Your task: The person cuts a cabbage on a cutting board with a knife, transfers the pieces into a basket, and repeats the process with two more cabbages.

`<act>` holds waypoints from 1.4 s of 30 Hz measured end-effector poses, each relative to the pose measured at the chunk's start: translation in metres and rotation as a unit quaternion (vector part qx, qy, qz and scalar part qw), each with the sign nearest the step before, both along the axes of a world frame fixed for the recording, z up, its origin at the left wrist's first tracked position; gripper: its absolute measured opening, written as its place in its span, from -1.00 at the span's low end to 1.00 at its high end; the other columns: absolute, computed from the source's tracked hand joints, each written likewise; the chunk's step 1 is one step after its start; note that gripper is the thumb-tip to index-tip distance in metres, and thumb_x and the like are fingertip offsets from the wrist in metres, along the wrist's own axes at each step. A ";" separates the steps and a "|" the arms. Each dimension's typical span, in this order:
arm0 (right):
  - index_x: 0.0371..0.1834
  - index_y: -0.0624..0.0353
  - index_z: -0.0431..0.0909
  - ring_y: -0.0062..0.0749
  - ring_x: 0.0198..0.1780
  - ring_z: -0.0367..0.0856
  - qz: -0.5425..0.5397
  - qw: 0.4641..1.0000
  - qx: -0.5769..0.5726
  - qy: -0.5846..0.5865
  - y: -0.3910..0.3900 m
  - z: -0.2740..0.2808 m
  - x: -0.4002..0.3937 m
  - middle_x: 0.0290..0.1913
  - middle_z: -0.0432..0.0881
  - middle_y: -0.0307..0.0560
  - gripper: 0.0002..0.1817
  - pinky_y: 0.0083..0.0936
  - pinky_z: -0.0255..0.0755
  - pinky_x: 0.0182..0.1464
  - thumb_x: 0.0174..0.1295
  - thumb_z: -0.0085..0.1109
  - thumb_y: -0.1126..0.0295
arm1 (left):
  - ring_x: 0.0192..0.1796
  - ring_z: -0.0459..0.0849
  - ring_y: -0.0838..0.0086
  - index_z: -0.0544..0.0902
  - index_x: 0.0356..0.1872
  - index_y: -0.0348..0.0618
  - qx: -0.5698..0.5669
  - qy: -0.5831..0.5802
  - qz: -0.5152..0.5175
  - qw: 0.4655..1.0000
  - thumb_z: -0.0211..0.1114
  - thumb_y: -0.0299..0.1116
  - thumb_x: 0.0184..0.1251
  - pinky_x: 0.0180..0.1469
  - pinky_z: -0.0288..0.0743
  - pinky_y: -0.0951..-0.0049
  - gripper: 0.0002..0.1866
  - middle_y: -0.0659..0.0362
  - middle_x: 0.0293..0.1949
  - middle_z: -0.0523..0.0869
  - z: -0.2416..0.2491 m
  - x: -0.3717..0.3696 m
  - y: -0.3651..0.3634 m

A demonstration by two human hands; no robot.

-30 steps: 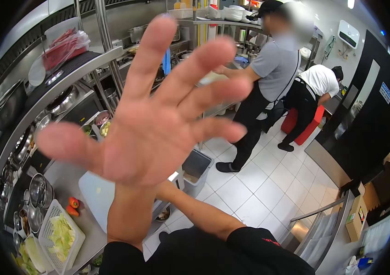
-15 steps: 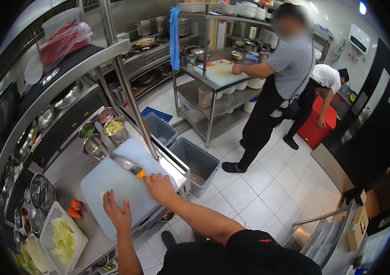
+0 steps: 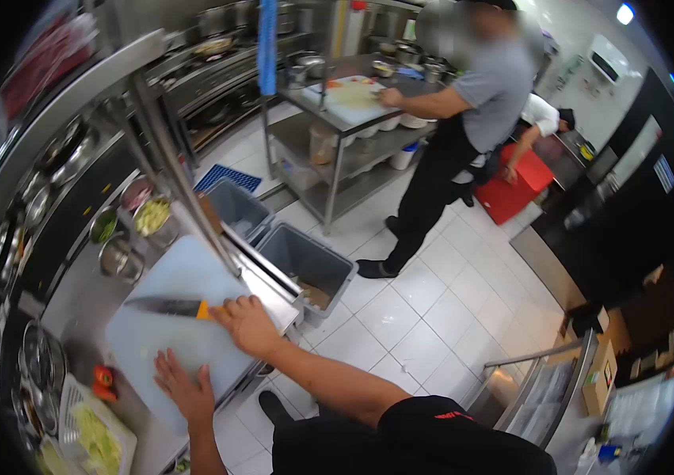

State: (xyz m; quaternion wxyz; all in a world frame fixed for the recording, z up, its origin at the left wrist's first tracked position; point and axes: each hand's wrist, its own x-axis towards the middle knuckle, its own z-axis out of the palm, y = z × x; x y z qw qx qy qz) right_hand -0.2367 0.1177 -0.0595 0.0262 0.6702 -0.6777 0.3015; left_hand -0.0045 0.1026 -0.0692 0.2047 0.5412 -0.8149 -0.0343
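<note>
My right hand (image 3: pixel 247 326) is closed around the yellow handle of a kitchen knife (image 3: pixel 167 306). The blade points left across a pale blue cutting board (image 3: pixel 135 340). Lower on that board, my left hand (image 3: pixel 184 385) is open, fingers spread, holding nothing. A small pale scrap lies near its fingertips. Left of the board is a red pepper piece (image 3: pixel 103 382), beside a white perforated basket (image 3: pixel 125 437) with leafy pale-green vegetable (image 3: pixel 98 439). Beyond the board stand several metal pots, one with chopped yellow-green pieces (image 3: pixel 152 215) and another with chopped greens (image 3: pixel 103 227).
Grey bins (image 3: pixel 305 269) stand on the floor right of the counter. A metal shelf post (image 3: pixel 175 170) rises behind the board. Across the aisle a person (image 3: pixel 448 119) works at a steel table (image 3: pixel 337 123); another bends over a red box (image 3: pixel 513 186).
The knife has swung from pointing up and away to lying nearly level, pointing left across the board. The camera view has shifted, moving the scene left. My left hand stays open over the board.
</note>
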 end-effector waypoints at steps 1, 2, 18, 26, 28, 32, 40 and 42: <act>0.29 -0.03 0.57 -0.19 0.02 0.51 0.002 1.000 0.003 -0.010 0.000 0.002 0.000 -0.06 0.60 -0.08 -0.54 -0.20 0.28 0.14 0.31 -0.01 0.42 | 0.68 -0.03 -0.05 0.15 0.60 -0.20 0.006 -0.009 0.010 1.000 0.24 0.05 0.45 0.60 -0.26 -0.30 -0.14 -0.11 0.63 0.11 -0.001 0.000 0.000; 0.29 -0.03 0.57 -0.19 0.03 0.51 0.010 1.000 0.005 -0.020 0.001 0.003 -0.001 -0.04 0.60 -0.08 -0.53 -0.21 0.27 0.16 0.31 -0.01 0.42 | 0.68 -0.03 -0.06 0.15 0.60 -0.20 0.005 -0.005 0.006 1.000 0.23 0.05 0.46 0.60 -0.26 -0.29 -0.15 -0.12 0.63 0.11 -0.002 0.000 0.000; 0.38 -0.01 0.50 -0.21 0.15 0.45 0.039 0.998 0.031 -0.023 0.001 -0.002 -0.006 0.08 0.53 -0.07 -0.45 -0.26 0.23 0.26 0.28 0.01 0.49 | 0.19 0.65 -0.06 0.39 0.51 -0.10 -0.351 -0.334 0.421 0.767 0.06 0.36 0.44 0.12 0.41 -0.42 -0.15 -0.33 0.34 0.53 0.016 0.331 -0.103; 0.37 -0.02 0.52 -0.22 0.12 0.45 0.036 0.999 0.016 -0.018 0.001 -0.004 -0.006 0.05 0.54 -0.08 -0.46 -0.25 0.23 0.24 0.29 -0.01 0.49 | 0.18 0.62 -0.07 0.36 0.50 -0.26 -0.059 -0.573 0.158 0.802 0.07 0.15 0.53 0.20 0.50 0.01 -0.25 -0.28 0.36 0.52 -0.042 0.412 -0.114; 0.34 -0.04 0.54 -0.24 0.10 0.46 0.033 0.999 0.011 -0.006 0.000 -0.005 -0.006 0.03 0.54 -0.10 -0.47 -0.26 0.24 0.23 0.28 -0.01 0.50 | 0.26 0.57 -0.08 0.34 0.50 -0.29 0.094 -0.481 0.173 0.854 0.12 0.08 0.52 0.26 0.49 0.07 -0.26 -0.26 0.37 0.51 -0.051 0.421 -0.121; 0.37 -0.07 0.55 -0.26 0.11 0.51 0.029 0.999 0.029 0.002 0.002 0.002 -0.006 0.11 0.59 -0.08 -0.46 -0.28 0.26 0.23 0.30 0.01 0.50 | 0.48 0.42 -0.09 0.29 0.51 -0.38 0.234 -0.111 0.293 0.920 0.24 -0.06 0.48 0.44 0.33 0.09 -0.25 -0.28 0.45 0.41 -0.043 0.421 -0.123; 0.36 -0.10 0.56 -0.20 0.13 0.48 0.026 0.999 0.025 -0.004 0.002 0.003 -0.009 0.05 0.56 -0.10 -0.46 -0.25 0.25 0.25 0.28 0.03 0.48 | 0.51 0.37 -0.05 0.28 0.52 -0.42 0.223 0.070 0.231 0.945 0.31 0.04 0.43 0.52 0.22 0.19 -0.14 -0.30 0.44 0.43 0.055 0.433 -0.131; 0.35 -0.09 0.57 -0.20 0.12 0.49 0.019 0.999 0.029 -0.007 0.004 0.012 -0.004 0.07 0.58 -0.10 -0.48 -0.25 0.26 0.25 0.30 0.02 0.47 | 0.55 0.33 -0.02 0.28 0.52 -0.41 0.254 0.096 0.227 0.935 0.30 0.07 0.44 0.57 0.16 0.20 -0.13 -0.28 0.48 0.38 0.057 0.446 -0.139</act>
